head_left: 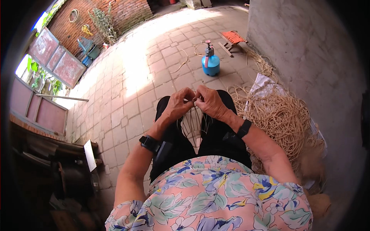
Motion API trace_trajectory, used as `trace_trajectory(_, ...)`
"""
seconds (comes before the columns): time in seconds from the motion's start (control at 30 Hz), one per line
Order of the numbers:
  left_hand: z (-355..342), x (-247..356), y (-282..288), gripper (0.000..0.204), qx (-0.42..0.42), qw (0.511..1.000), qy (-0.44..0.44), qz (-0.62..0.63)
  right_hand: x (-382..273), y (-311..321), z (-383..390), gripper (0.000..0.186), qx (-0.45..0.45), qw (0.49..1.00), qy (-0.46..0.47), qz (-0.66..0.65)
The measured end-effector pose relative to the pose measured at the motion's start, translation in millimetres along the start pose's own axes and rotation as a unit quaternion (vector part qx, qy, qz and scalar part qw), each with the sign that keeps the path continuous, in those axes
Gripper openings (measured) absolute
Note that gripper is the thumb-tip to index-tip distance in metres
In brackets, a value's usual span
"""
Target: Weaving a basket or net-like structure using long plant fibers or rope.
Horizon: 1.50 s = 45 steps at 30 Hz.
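Note:
Above my knees, my left hand (180, 103) and my right hand (210, 101) meet with their fingertips nearly touching. Both pinch thin strands (192, 122), which hang down between my legs in a loose, open bundle. The strands look like slender cane or cord; their exact kind is hard to make out. Fingers cover the spot where the strands come together. To the right of my legs lies a big tangled heap of tan cord (279, 119), partly on a white sack (264, 85).
A blue pump sprayer (211, 65) stands on the paved floor ahead. Beyond it is a low folding stool (232, 37) with an orange seat. A grey wall (308, 50) rises at right. Dark machinery (73, 179) sits at lower left, and metal gate panels (58, 57) lean farther off.

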State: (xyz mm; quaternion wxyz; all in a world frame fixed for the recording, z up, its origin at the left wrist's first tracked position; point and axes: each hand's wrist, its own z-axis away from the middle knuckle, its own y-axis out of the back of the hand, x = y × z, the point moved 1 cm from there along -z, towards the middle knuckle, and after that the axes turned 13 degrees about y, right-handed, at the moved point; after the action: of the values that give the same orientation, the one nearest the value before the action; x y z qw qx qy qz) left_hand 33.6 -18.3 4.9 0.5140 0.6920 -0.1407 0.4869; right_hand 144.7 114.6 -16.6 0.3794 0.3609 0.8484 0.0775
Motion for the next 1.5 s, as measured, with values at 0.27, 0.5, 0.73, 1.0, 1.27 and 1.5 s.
trace_trajectory(0.27, 4, -2, -6, 0.014, 0.067, 0.996, -0.050, -0.028, 9, -4, -9, 0.010, 0.009, 0.974, -0.166, -0.154)
trace_trajectory(0.5, 4, -6, -7, 0.015, 0.087, 0.992, -0.057, -0.072, -3, 1, -13, 0.013, 0.041, 0.909, -0.272, -0.314)
trace_trajectory(0.73, 5, -8, -10, 0.013, 0.091, 0.994, -0.044, -0.032, -35, 50, -5, 0.015, -0.026, 0.839, -0.310, -0.447)
trace_trajectory(1.0, 10, -9, -1, 0.015, 0.077, 0.996, -0.019, -0.030, -77, 301, 26, 0.034, 0.317, 0.896, -0.103, -0.295)
trace_trajectory(1.27, 6, -7, -2, 0.014, 0.050, 0.998, -0.032, -0.014, 28, 278, 85, 0.029, 0.063, 0.921, -0.223, 0.315)
trace_trajectory(1.5, 0, -4, -8, 0.013, 0.053, 0.997, -0.038, -0.028, 53, 54, 11, 0.025, -0.070, 0.970, 0.090, 0.216)
